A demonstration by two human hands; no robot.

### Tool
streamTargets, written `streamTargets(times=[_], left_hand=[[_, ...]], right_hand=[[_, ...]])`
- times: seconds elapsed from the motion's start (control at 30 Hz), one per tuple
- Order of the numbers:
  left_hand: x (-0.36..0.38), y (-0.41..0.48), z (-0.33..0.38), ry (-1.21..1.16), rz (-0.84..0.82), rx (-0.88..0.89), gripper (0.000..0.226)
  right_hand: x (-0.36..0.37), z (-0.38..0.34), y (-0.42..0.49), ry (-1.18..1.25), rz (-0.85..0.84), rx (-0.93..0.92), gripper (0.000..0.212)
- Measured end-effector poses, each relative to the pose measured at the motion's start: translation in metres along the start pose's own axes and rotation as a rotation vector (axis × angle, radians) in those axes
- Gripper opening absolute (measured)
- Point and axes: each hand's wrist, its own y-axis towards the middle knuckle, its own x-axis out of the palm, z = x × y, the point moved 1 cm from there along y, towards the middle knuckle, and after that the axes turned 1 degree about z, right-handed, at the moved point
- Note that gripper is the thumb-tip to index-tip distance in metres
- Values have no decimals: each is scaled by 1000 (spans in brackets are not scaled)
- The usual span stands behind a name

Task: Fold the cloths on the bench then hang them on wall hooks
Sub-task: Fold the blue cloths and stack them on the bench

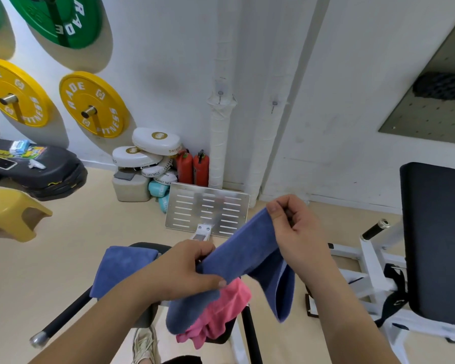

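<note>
Both hands hold a blue cloth stretched in the air above the bench. My left hand grips its lower end, and my right hand pinches its upper corner. The rest of the cloth hangs down in folds. A second blue cloth lies flat on the bench at the left. Partly hidden under the held cloth, a pink cloth lies crumpled on the bench. Two small hooks are fixed to the white wall: a left wall hook and a right wall hook.
A metal footplate stands beyond the bench. Red fire extinguishers and white pads sit by the wall. Yellow weight plates hang at left, a yellow stool stands nearby, and a black padded bench is at right.
</note>
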Motion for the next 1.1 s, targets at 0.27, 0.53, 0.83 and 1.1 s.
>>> streamTargets(times=[0.27,0.53,0.83,1.1], left_hand=[[46,-5,-29,7,261,-80,23],[85,-10,-45,79,190,-27,26],[105,-8,-51,74,26,-78,23],[96,13,-32,-201,61,54,33]], right_hand=[[-11,14,-1,81,231,38,17],[-18,32,-5,156,320,148,17],[-15,31,-11,262,212,225,24],[-3,20,-20,276,62,243,20]])
